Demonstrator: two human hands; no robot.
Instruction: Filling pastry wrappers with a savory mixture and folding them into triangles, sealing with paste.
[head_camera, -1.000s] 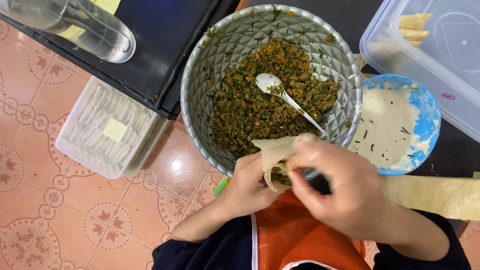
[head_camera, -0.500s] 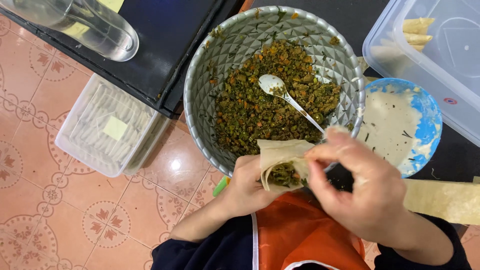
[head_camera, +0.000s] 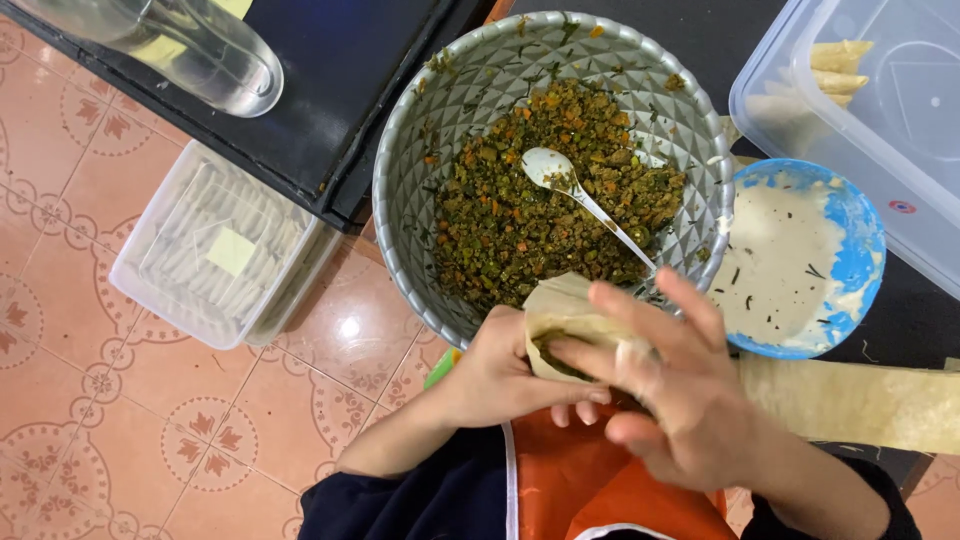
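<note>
left hand (head_camera: 500, 375): cupped around the wrapper (head_camera: 560, 320), holding it like a cone just below the bowl's near rim
right hand (head_camera: 680, 390): fingers narrow, pressing on the wrapper's open top, so it's gripping the pastry too
wrapper: sits between both hands over the orange apron (head_camera: 570, 490), a bit of green filling showing inside
what changed: a second ago the right hand was higher and the cone mouth stood open toward the bowl; now the fingers have come down over the filling and the top edge looks partly folded
what that means: looks like filling is done and closing has begun, my guess anyway
bowl (head_camera: 420, 230): grey, still plenty of green mix, spoon (head_camera: 560, 180) left lying in it
blue bowl (head_camera: 860, 260): pale paste, just right of the big one
spare strip (head_camera: 860, 400): pastry lying to the right
tub (head_camera: 870, 110): clear, a few finished pieces inside
</note>
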